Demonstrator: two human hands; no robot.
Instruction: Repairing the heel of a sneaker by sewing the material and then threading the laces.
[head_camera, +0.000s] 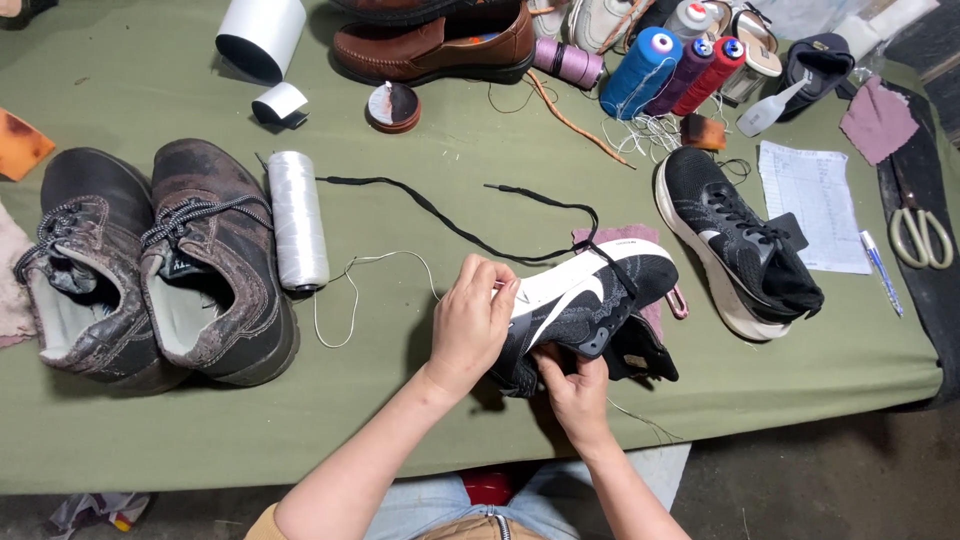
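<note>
Olive-green cloth covers the surface (420, 130), which carries footwear and sewing supplies. We note the black-and-white sneaker (585, 300) held just above the cloth near the front edge, tipped on its side, sole edge upward. Its long axis runs from lower left (heel) to upper right (toe).

Left hand (475, 320): fingers curled shut over the heel end from above, gripping the white sole rim. Right hand (575, 390): fingers closed under the heel and collar from below, thumb against the upper. Both hands meet at the same end; the toe end projects free to the right, away from both. Neither hand is clearly nearer to it.

A black shoelace (440, 215) trails from the toe end, lying loose across the cloth toward the upper left. The matching sneaker (735, 245) lies just right, apart from the held one. A white thread spool (297, 220) lies to the left, its loose thread (350, 300) looping toward the left hand; we cannot tell whether it touches. Beyond it sits a pair of worn brown leather shoes (160, 265). Scissors (920, 235) and a pen (880, 270) lie at far right, well apart.
</note>
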